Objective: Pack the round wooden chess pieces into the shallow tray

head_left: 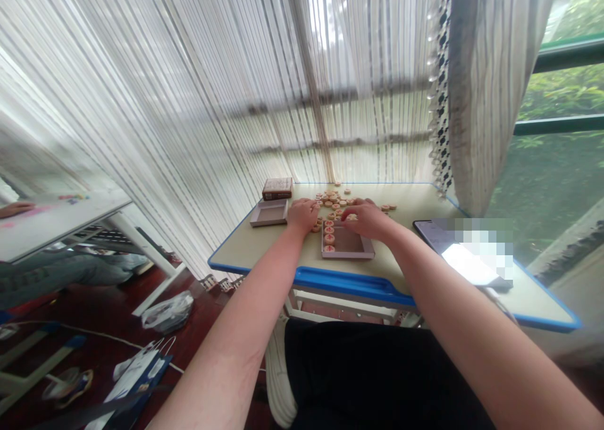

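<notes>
Round wooden Chinese chess pieces [330, 197] lie in a loose heap on the desk, some stacked or overlapping. In front of them is a shallow open box tray [352, 254], with a column of red-marked pieces [329, 238] along its left side. My left hand [303, 216] is at the left edge of the heap, its fingers curled together by the pieces; what they hold, if anything, is hidden. Over the tray's far right corner reaches my right hand [368, 217], thumb and fingers apart above the pieces there.
A second shallow tray [270, 214] and a brown printed box [277, 188] sit at the desk's back left. On the right lies a phone [429, 234] beside a blurred-out bright area. The desk [245, 244] has a blue rim. String curtains hang behind it. Another person's hand [16, 209] rests on a table at left.
</notes>
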A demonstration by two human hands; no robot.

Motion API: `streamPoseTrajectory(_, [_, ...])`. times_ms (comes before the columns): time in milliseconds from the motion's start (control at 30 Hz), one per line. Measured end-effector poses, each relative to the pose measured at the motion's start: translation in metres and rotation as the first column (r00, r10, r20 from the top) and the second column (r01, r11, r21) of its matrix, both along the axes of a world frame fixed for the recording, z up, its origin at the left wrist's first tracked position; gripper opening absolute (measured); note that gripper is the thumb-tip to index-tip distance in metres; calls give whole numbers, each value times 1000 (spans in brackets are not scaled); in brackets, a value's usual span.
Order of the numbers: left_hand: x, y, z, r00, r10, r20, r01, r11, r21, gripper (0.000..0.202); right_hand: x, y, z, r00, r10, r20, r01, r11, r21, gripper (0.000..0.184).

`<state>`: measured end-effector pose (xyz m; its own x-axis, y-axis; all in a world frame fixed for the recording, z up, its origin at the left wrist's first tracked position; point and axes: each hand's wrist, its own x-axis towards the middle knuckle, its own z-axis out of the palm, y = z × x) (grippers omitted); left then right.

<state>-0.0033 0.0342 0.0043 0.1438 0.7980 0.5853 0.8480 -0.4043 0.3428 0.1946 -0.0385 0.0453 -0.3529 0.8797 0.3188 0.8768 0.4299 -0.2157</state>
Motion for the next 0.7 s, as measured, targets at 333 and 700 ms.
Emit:
streamPoseTrajectory(333, [1,6,3,961,11,276,31,988,-148,36,16,47,-36,993,-85,-82,93,992,88,50])
streamPoseTrajectory(700, [-5,12,1,949,98,298,-42,981,-190,36,15,71,-39,996,-85,18,86,991,-98,52])
